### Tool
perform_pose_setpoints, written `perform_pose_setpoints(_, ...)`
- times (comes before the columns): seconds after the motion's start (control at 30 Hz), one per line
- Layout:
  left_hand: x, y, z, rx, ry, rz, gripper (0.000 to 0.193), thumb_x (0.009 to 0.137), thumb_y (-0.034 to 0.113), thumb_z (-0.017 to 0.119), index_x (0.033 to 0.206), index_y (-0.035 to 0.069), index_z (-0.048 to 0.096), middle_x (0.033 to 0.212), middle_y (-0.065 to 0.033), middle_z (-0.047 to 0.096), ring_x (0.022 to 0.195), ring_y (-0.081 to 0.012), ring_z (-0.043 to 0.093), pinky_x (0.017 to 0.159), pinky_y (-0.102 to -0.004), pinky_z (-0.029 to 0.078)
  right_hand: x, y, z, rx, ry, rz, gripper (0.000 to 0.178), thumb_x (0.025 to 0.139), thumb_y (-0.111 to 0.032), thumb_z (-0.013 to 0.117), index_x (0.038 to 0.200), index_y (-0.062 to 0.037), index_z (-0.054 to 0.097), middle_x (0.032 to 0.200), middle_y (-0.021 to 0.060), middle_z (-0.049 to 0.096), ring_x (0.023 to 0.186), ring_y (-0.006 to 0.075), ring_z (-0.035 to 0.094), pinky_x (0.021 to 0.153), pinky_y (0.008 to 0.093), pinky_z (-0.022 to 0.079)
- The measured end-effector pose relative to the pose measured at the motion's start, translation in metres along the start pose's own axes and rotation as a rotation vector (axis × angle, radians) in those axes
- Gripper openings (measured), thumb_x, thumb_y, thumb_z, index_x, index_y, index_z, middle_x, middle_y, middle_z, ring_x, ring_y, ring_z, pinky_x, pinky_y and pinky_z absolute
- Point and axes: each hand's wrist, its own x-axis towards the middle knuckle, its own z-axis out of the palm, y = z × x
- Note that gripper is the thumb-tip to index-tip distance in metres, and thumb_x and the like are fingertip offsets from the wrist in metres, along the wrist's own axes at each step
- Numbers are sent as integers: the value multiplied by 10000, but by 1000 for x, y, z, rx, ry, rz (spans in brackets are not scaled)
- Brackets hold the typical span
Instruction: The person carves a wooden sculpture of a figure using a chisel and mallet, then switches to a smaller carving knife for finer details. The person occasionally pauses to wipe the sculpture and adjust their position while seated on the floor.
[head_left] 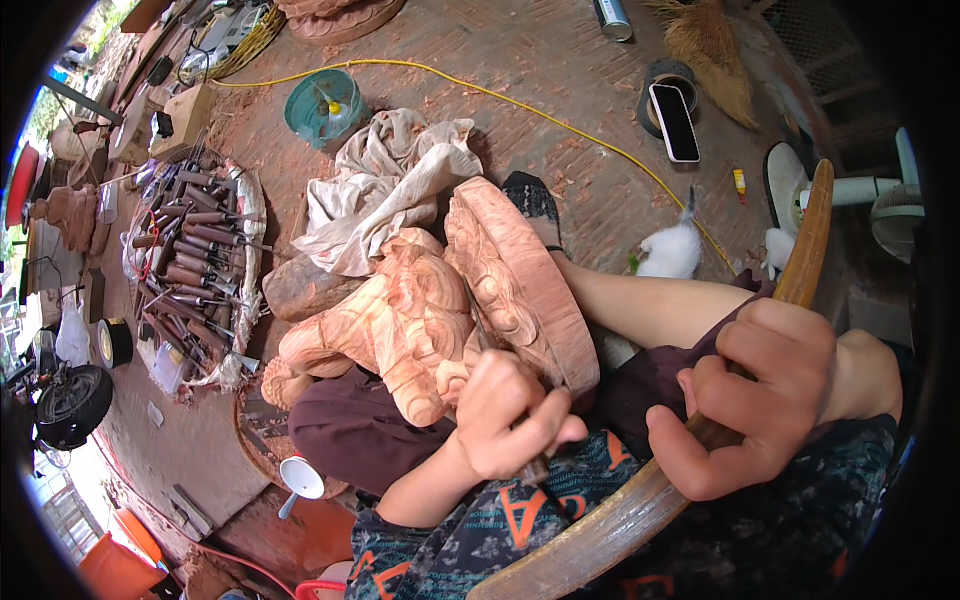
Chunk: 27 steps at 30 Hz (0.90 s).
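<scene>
A reddish wood carving (405, 315) of a figure lies tilted across my lap, its thick rounded base (540, 290) toward the right. My left hand (510, 415) is closed around a carving chisel (537, 470); the end of its handle shows below my fist. Its thin metal blade runs up against the carving beside the base, and the cutting tip is hard to make out. Raised at the right, my right hand (760, 390) wraps round a long, curved brown wooden stick (805, 240). The stick slants down across my body to the lower edge, apart from the chisel.
Many wooden-handled chisels (205, 250) lie in a heap on the left. A crumpled cloth (390, 175) sits behind the carving, near a green bucket (325, 110). A yellow cable (480, 92) crosses the floor. A phone (675, 122) and a white kitten (672, 250) are on the right.
</scene>
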Motion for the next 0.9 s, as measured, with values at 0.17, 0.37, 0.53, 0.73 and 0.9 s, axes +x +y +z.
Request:
perform_pose_setpoints(0.17, 8, 15, -7, -38, 38, 130, 283, 830, 244, 724, 840, -22, 629, 607, -25, 423, 511, -177, 436, 463, -293, 348, -5, 2, 2, -34, 27, 12, 408, 595, 22, 643, 907, -233, 576, 638, -28, 365, 483, 80, 339, 412, 213, 263)
perform_pose_setpoints(0.37, 5, 5, 1, -127, 70, 52, 300, 842, 239, 713, 818, -45, 620, 586, -33, 425, 474, -174, 420, 427, -286, 325, -5, 2, 3, -19, 13, -3, 411, 578, 13, 641, 908, -223, 576, 631, -26, 363, 486, 84, 343, 417, 222, 271)
perform_pose_setpoints(0.53, 5, 0, 3, 42, 8, -78, 286, 839, 249, 708, 864, -25, 632, 622, -33, 425, 527, -190, 451, 466, -330, 332, -5, 2, 2, -47, -88, 44, 314, 613, -87, 634, 903, -196, 585, 621, -19, 360, 482, 93, 357, 417, 227, 281)
perform_pose_setpoints(0.73, 6, 24, -3, -131, 430, 57, 324, 907, 340, 639, 947, 26, 574, 707, -38, 457, 600, -177, 472, 516, -310, 366, -11, -1, 4, 83, -97, 5, 233, 634, -183, 642, 864, -187, 603, 613, -26, 347, 461, 90, 350, 415, 224, 277)
perform_pose_setpoints(0.9, 16, 16, -16, -195, 408, -262, 438, 959, 511, 480, 1026, 79, 492, 582, 23, 403, 473, -94, 336, 445, -251, 269, -18, 0, 7, 141, -224, 26, 158, 668, -174, 634, 812, -182, 571, 600, -33, 329, 510, 105, 394, 445, 233, 280)
